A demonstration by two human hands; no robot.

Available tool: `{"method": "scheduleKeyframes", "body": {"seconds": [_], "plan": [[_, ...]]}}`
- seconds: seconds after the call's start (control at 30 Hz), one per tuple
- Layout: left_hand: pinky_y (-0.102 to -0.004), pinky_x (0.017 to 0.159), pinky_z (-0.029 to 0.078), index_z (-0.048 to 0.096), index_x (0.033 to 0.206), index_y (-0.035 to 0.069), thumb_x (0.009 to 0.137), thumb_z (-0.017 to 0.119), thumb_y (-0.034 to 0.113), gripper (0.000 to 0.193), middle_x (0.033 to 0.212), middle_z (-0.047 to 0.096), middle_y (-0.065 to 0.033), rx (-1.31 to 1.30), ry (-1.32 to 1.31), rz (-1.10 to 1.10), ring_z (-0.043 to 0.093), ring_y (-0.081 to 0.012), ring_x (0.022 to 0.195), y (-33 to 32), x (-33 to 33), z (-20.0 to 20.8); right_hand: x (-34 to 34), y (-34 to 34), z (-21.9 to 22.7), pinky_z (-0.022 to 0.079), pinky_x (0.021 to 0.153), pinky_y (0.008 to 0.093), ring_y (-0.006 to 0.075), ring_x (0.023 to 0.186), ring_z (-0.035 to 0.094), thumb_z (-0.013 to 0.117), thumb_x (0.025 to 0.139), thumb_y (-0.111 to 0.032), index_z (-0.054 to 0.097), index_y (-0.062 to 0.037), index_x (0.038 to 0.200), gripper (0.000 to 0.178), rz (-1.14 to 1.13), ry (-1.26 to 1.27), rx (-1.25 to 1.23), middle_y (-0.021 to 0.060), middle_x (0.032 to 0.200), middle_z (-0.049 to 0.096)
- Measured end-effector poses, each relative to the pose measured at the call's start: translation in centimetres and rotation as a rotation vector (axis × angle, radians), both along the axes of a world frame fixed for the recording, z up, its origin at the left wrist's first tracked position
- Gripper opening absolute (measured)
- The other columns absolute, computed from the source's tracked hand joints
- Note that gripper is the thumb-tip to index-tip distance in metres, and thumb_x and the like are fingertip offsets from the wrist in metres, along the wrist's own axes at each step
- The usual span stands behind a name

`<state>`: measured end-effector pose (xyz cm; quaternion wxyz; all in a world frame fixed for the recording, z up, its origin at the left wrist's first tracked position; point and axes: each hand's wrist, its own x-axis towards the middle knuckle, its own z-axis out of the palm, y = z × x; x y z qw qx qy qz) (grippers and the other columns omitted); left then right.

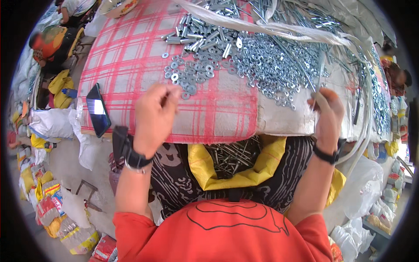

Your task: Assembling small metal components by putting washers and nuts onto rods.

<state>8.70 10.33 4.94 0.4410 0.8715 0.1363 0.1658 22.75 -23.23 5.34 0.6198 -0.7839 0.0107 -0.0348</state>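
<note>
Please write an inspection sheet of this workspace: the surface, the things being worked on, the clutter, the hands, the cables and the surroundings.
Surface: red-checked cloth over a padded board, its white right part bare at the edge.
Job's things: washers in a loose heap by the left hand; bolts piled behind them; a long bolt rising from the right hand.
Clutter: dark phone at the cloth's left edge; yellow sack of screws on the lap; clear plastic strip across the piles.
Hands: left hand pinched, fingertips at the washers; right hand closed on the long bolt. Both wrists wear dark bands.
Cables: nothing seen.
Surroundings: filled bags on the floor at left; another person seated far left.
</note>
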Motion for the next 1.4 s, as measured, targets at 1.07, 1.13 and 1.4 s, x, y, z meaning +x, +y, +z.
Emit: {"method": "scheduleKeyframes", "body": {"seconds": [1.07, 1.13, 1.4], "plan": [[-0.0468, 0.076, 0.045, 0.053, 0.099, -0.004, 0.089, 0.056, 0.013, 0.019, 0.096, 0.055, -0.0256, 0.673, -0.013, 0.031, 0.057, -0.0432, 0.087, 6.4, 13.7, -1.1, -5.1, 1.5, -2.9, 0.048, 0.07, 0.0229, 0.0094, 0.076, 0.059, 0.057, 0.087, 0.003, 0.059, -0.0013, 0.118, 0.031, 0.478, 0.236, 0.487, 0.0057, 0.094, 0.063], [-0.0462, 0.076, 0.045, 0.053, 0.107, -0.003, 0.089, 0.055, 0.008, 0.021, 0.097, 0.054, -0.0236, 0.699, -0.183, -0.2, 0.055, -0.0414, 0.088, 4.7, 13.0, -0.9, -5.1, 1.5, -2.9, 0.048, 0.07, 0.0229, 0.0094, 0.076, 0.059, 0.056, 0.088, 0.003, 0.059, -0.0013, 0.118, 0.031, 0.485, 0.252, 0.482, 0.0056, 0.093, 0.063], [-0.0488, 0.076, 0.046, 0.051, 0.107, -0.001, 0.084, 0.054, 0.001, 0.023, 0.098, 0.051, -0.0212, 0.813, 0.143, -0.178, 0.054, -0.0421, 0.088, 4.5, 14.0, -1.7, -5.1, 1.6, -3.1, 0.047, 0.069, 0.0226, 0.0092, 0.075, 0.057, 0.054, 0.088, 0.004, 0.058, -0.0014, 0.12, 0.033, 0.505, 0.225, 0.472, 0.0059, 0.093, 0.062]]}}
